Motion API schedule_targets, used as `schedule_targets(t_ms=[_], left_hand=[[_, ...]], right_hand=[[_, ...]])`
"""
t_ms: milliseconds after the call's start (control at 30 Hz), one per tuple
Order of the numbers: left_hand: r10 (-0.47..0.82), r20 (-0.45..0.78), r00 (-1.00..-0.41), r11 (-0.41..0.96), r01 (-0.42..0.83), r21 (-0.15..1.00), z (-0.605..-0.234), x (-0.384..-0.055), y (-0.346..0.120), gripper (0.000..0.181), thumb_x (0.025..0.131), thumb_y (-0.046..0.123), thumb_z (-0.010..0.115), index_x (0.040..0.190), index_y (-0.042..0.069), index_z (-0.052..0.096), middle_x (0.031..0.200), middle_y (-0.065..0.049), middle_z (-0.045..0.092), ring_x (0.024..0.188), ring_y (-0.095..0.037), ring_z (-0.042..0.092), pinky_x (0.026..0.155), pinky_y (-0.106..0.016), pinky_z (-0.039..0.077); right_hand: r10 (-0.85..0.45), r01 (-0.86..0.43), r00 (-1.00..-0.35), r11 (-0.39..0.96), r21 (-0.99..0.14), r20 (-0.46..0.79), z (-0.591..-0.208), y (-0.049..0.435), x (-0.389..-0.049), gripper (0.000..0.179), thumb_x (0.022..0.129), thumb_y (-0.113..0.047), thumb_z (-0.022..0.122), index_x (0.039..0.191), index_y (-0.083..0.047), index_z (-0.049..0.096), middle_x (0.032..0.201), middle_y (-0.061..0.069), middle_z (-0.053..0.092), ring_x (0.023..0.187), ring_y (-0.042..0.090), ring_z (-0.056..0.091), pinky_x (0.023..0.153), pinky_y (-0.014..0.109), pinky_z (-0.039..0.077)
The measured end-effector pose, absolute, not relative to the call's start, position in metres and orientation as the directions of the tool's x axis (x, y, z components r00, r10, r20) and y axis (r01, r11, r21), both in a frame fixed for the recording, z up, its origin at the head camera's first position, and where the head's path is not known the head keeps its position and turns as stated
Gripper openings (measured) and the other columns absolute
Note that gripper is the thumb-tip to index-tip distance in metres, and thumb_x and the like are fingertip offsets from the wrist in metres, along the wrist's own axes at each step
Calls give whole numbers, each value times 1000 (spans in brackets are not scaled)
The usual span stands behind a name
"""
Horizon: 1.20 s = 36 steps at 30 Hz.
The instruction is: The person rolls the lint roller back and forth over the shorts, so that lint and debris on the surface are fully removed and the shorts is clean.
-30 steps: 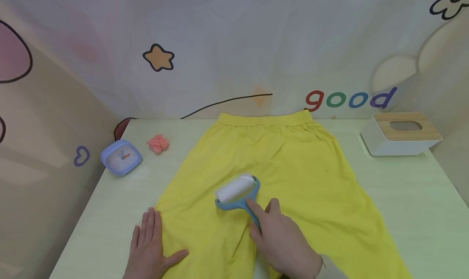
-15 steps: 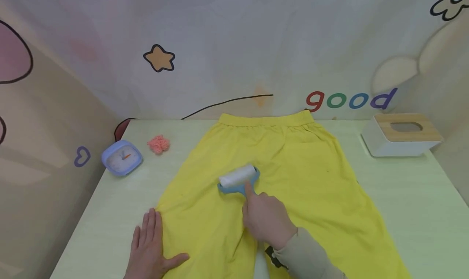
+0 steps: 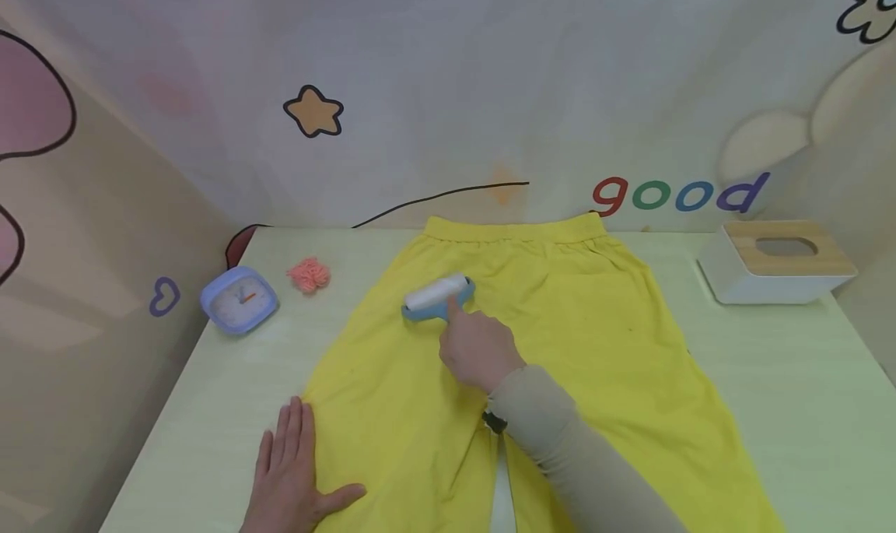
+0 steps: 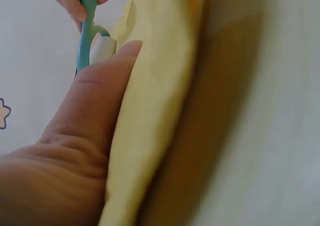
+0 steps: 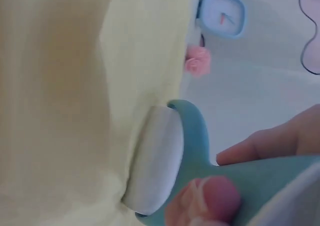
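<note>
Yellow elastic-waist trousers (image 3: 560,315) lie spread flat, waistband at the far side. My right hand (image 3: 479,348) grips the blue handle of a lint roller (image 3: 435,292), index finger stretched along it toward the head. In the right wrist view the white roll (image 5: 156,161) presses against the cloth, and the fabric puckers along its edge. My left hand (image 3: 290,471) lies flat at the left edge of the trousers, fingers straight, thumb spread over the cloth. The left wrist view shows that thumb (image 4: 90,101) resting on the fabric, partly hiding the lint roller behind it.
A blue clock (image 3: 239,299) stands at the table's left edge, beside a pink crumpled scrunchie-like bundle (image 3: 309,275). At the back right sits a white tissue box (image 3: 777,262) with a wooden lid. A printed backdrop (image 3: 448,89) rises behind the pale green table (image 3: 791,377).
My right hand has pushed the lint roller away from me, up the trousers toward the waistband and slightly left. My left hand has stayed in place on the cloth.
</note>
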State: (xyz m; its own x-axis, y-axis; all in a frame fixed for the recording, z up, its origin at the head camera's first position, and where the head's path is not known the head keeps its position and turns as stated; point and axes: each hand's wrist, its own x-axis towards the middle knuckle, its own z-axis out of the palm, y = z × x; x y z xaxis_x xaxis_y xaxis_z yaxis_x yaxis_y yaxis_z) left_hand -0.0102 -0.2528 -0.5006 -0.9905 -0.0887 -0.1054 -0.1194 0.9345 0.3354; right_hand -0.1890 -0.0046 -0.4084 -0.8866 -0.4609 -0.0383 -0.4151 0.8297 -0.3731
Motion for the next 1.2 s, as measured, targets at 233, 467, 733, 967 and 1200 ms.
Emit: schedule_targets(t_ms=[233,467,733,967,1200], left_hand=[[-90,-91,-992,944,-114,311,-502,-9,-255,138,67,86,56,153,-3,-3,160,-23,-3,147,-38,-2,115,-51,-10],[-85,-90,-992,947,-108,303,-501,-8,-255,136,68,85,57,154,-3,-2,161,-21,-3,147,-37,-3,115,-51,-9],[-70,-95,-993,945,-97,313,-504,-9,-257,135,69,84,57,154,-3,-2,161,-21,-3,147,-37,-4,115,-49,-11],[-78,-119,-990,933,-114,342,-502,-10,-256,127,76,80,55,153,-3,-3,161,-22,-4,147,-38,-5,114,-52,-12],[-99,-156,-983,923,-149,355,-498,-12,-253,125,78,79,54,153,-4,-4,160,-23,-5,147,-39,-7,113,-55,-11]], right_hand=[[-425,-332,-894,843,-424,-145,-406,-24,-220,51,99,-16,40,148,0,36,52,3,46,39,12,37,35,26,32],[-428,-328,-889,842,-428,-163,-405,-31,-236,51,100,-18,38,149,-3,35,54,2,47,41,12,37,37,26,34],[-407,-292,-896,844,-450,-181,-410,-26,-236,50,101,-22,40,150,-10,37,58,5,53,44,15,44,39,29,37],[-418,-305,-896,825,-476,-151,-412,0,-214,51,101,-24,37,150,-10,38,52,4,46,41,14,36,37,29,32],[-457,-380,-888,795,-473,-55,-409,30,-192,47,103,-23,39,147,-7,42,48,0,40,38,11,27,35,26,26]])
